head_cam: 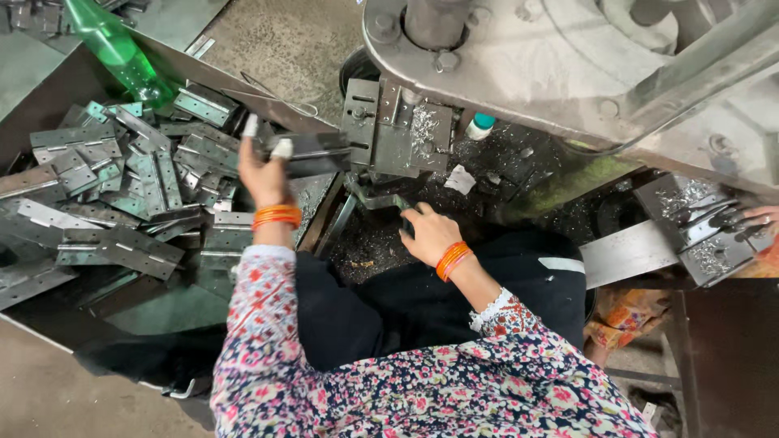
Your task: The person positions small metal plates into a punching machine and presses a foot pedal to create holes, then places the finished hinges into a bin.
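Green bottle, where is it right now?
Head view, top left: the green bottle lies tilted at the far edge of the pile of metal hinges, beyond the left hand.

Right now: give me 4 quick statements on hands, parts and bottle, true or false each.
1. The left hand grips a metal hinge piece. True.
2. The right hand is raised over the pile of hinges. False: it is down by the press die, amid metal shavings.
3. A green plastic bottle lies at the pile's far edge. True.
4. Both wrists are bare. False: each wears orange bangles.
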